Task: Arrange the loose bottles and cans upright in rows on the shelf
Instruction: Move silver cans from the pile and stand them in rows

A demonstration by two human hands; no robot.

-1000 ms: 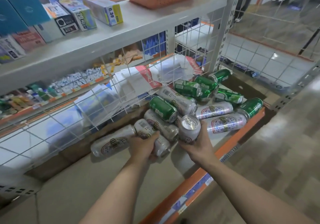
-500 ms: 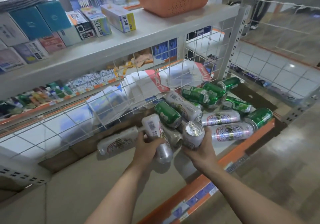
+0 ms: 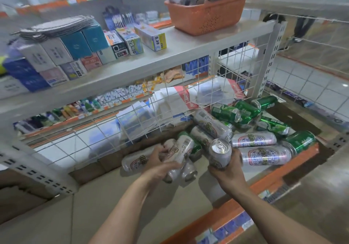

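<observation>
While right hand (image 3: 229, 172) grips upright silver can (image 3: 220, 154) and left hand (image 3: 159, 165) clasps tilted can (image 3: 180, 154): set bases flat on shelf (image 3: 122, 206), sides touching, away from pile (image 3: 253, 140).

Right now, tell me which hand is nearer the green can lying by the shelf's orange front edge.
Right. The right hand, gripping an upright silver can, is left of the green can; the left hand is farther left.

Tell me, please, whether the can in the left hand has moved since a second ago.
Yes. The silver can in the left hand has lifted off the shelf board, far end tipped toward the wire grid.
</observation>
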